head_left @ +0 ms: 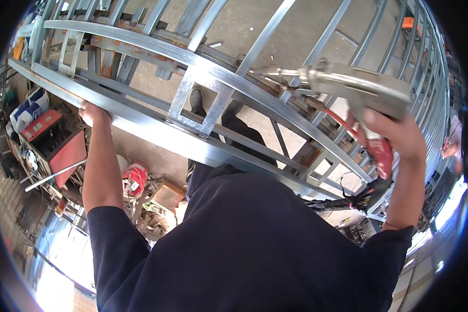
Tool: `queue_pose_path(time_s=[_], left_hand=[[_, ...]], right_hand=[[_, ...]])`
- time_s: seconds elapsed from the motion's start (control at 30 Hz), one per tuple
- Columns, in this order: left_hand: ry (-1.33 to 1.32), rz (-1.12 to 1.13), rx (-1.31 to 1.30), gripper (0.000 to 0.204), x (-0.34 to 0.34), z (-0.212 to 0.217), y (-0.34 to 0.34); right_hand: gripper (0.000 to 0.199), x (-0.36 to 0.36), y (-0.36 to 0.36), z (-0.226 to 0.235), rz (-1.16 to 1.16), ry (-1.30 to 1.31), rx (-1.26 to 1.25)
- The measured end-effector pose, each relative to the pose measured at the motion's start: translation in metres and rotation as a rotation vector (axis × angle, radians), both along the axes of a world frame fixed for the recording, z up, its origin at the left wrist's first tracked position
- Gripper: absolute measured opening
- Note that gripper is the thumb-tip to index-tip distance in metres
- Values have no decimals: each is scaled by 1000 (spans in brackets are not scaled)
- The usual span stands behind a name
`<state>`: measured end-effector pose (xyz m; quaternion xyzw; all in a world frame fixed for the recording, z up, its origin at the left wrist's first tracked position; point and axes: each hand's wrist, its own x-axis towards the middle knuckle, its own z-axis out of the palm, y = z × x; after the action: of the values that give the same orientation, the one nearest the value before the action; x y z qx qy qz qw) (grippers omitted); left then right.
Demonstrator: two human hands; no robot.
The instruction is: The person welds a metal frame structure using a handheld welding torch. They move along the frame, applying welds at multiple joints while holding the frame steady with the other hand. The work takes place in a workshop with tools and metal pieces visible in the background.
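Observation:
A long frame of galvanised steel rails (140, 122) with cross studs runs across the view in front of me. My left hand (92, 112) grips the near rail from below, at its left part. My right hand (395, 136) is closed on the red handles of a silver hand riveter (356, 86), held up at the right. The tool's nose (268, 71) points left and meets the upper rail of the frame. My dark-sleeved arms and dark top fill the lower middle. One dark shoe (196, 100) shows through the frame.
A red metal box (62, 151) and stacked bags (30, 110) stand on the left. A red can (135, 178), scrap and cables lie on the concrete floor below the frame. Another person's hand (451, 150) is at the far right edge. An orange object (410, 23) sits at top right.

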<state>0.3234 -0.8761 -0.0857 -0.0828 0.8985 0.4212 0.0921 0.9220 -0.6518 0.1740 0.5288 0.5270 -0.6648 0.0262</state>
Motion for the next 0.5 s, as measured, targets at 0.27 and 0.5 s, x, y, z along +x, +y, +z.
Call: queue_pose_path(time_s=[0.27, 0.5], left_hand=[[-43, -6, -63, 51, -19, -15, -12], [-73, 46, 40, 52, -17, -13, -10]], right_hand=[[56, -11, 15, -81, -32, 45, -188], [56, -2, 17, -96, -21, 80, -237]])
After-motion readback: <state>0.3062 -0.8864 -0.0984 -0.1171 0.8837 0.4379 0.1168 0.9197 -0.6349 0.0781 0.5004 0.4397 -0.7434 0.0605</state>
